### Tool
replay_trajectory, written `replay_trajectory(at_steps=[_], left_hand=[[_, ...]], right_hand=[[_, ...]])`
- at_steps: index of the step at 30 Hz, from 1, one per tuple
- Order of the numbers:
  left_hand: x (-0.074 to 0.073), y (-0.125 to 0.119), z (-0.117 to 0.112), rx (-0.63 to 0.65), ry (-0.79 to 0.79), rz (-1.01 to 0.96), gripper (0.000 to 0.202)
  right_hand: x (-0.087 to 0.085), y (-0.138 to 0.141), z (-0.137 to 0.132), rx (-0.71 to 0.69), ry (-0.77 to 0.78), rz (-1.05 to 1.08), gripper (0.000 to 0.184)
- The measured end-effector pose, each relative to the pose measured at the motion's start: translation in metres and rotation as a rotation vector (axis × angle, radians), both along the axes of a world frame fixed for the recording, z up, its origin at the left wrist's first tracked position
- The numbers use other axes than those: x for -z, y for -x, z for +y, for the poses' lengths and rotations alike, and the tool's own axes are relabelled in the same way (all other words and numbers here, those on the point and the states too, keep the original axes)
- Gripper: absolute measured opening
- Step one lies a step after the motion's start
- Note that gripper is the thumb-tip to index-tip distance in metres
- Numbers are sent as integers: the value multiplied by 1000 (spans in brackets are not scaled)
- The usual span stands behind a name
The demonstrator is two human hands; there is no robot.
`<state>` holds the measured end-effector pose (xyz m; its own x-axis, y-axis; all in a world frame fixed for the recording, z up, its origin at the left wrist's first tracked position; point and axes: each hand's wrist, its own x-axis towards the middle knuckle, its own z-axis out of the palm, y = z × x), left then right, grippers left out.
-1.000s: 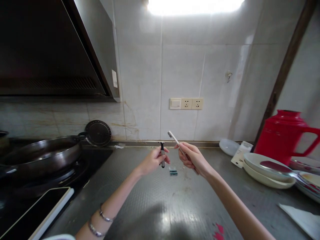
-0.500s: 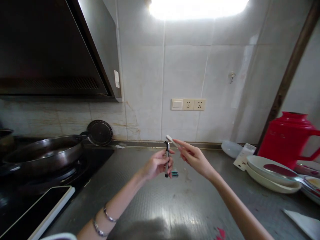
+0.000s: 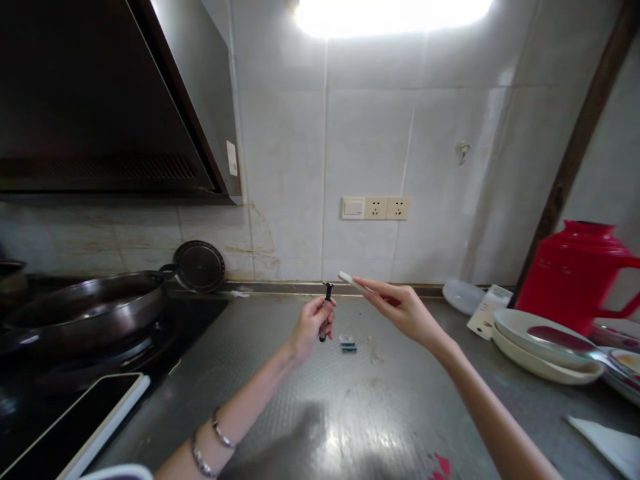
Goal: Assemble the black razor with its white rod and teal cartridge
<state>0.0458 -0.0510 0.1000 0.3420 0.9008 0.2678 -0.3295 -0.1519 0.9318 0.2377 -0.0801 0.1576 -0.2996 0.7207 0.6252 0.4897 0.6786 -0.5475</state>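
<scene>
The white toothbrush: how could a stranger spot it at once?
Find the grey metal counter below the wall sockets. Over it, the right hand holds the white toothbrush, slanting up leftward. Its slim white body sets it apart from the dark tool gripped in the left hand.

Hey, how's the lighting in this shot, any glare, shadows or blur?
Head view: lamp blown out white; head view: glare and a soft dark shadow on the metal counter; head view: black-topped handle in left hand and white brush in right hand look soft.
</scene>
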Motion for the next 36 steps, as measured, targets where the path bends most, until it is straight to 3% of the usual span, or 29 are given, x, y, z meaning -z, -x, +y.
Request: replay_trajectory(at_steps=[7, 23, 36], left_hand=[[5, -5, 0, -66, -79, 64, 33], [3, -5, -2, -54, -39, 21, 28], [5, -5, -1, -16, -42, 8, 26]], right_hand=[[4, 4, 4, -48, 16, -40, 41], [3, -15, 13, -122, 100, -71, 41], [3, -11, 11, -138, 100, -69, 41]])
